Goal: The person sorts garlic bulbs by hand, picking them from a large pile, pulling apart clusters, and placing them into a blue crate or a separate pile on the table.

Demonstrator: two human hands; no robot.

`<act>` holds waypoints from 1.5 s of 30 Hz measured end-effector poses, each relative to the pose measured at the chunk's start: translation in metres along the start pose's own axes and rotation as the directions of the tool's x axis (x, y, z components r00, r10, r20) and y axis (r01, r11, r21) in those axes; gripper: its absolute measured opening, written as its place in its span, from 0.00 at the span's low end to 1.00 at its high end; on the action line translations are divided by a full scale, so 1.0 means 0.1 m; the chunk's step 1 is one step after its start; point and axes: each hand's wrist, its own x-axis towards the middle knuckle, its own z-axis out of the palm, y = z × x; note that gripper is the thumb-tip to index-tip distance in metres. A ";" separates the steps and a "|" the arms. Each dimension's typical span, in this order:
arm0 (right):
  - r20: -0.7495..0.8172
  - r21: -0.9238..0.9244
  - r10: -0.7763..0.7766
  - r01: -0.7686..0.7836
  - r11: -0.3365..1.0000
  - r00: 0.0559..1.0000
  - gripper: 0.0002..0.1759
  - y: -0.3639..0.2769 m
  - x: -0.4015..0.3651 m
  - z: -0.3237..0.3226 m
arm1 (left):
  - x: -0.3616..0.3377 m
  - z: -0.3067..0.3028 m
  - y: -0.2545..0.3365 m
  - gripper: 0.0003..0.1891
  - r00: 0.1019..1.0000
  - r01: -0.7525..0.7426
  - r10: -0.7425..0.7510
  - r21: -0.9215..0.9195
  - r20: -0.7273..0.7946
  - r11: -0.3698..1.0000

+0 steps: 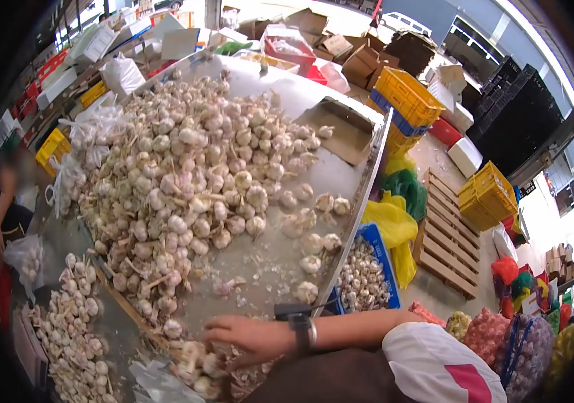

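Note:
My right hand (250,337) reaches in from the right over the near edge of the metal table (340,174). Its fingers are apart and stretched to the left, above a few loose garlic bulbs (196,363), with nothing visibly gripped. A black strap with a small device (295,312) and a cable sits on that wrist. Beyond the hand, a large heap of garlic (186,161) covers much of the tabletop. Skins and crumbs lie scattered between the heap and my arm. My left hand does not show.
A wooden strip (125,299) divides off a second garlic pile (72,329) on the left. On the right stand a blue crate of garlic (367,275), a wooden pallet (445,235) and yellow crates (408,97). A co-worker's arm (5,195) is at far left, near plastic bags (28,262).

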 end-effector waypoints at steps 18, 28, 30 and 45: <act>-0.206 -0.532 0.787 -0.742 0.408 0.581 0.41 0.89 -1.17 -1.76 | 0.87 1.17 0.02 0.10 0.756 0.187 0.651 0.933 0.064 -0.308; -0.262 -0.424 0.671 -0.707 0.565 0.694 0.18 1.03 -1.08 -1.13 | 1.98 0.84 -1.72 0.19 0.943 -0.331 -0.285 0.398 0.173 -0.856; -0.242 -0.446 0.681 -0.703 0.554 0.691 0.20 0.88 -1.04 -1.23 | 2.03 0.79 -1.79 0.18 0.916 -0.381 -0.313 0.301 0.251 -0.874; -0.280 0.892 0.502 0.028 0.451 0.818 0.23 0.81 -1.53 -2.24 | 2.46 0.79 -1.92 0.18 0.995 -0.049 -0.087 0.509 -0.052 -0.859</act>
